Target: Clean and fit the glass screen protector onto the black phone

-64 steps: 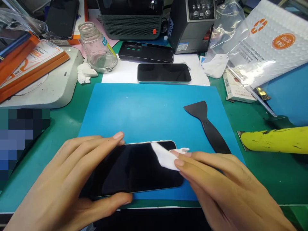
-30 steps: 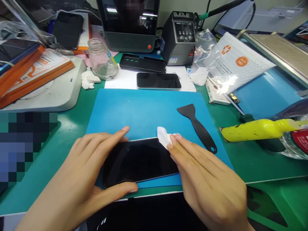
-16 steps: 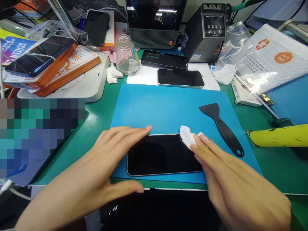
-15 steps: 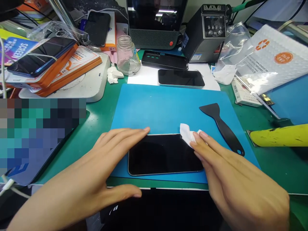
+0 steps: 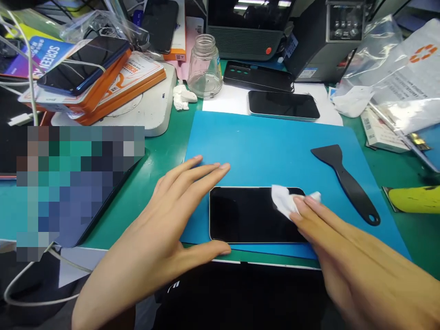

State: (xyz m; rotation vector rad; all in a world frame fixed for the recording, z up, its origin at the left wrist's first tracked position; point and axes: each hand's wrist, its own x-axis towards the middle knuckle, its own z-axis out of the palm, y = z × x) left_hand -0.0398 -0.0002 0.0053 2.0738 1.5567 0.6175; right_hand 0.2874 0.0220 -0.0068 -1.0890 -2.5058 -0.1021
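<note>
A smartphone [image 5: 240,215] with a dark, glossy screen lies face up, its long side across the blue mat [image 5: 261,146]. My right hand [image 5: 350,247] pinches a crumpled white tissue [image 5: 283,199] against the right part of the screen, covering the phone's lower right corner. At the phone's left end is my left hand [image 5: 178,220], open, with fingers spread and the thumb near the lower left corner. Whether the thumb touches the phone, I cannot tell. A black plastic scraper [image 5: 347,183] rests on the mat to the right.
Behind the mat are another phone [image 5: 283,105], a black phone case [image 5: 257,77] and a glass jar [image 5: 205,68]. Phone boxes [image 5: 127,85] are stacked at the left. A yellow-handled blade tool [image 5: 415,200] and a bubble mailer [image 5: 412,73] occupy the right side.
The camera has turned left, so everything sits further right in view. My left fingers have spread and come away from the phone's top edge. The tissue remains in my right hand on the screen.
</note>
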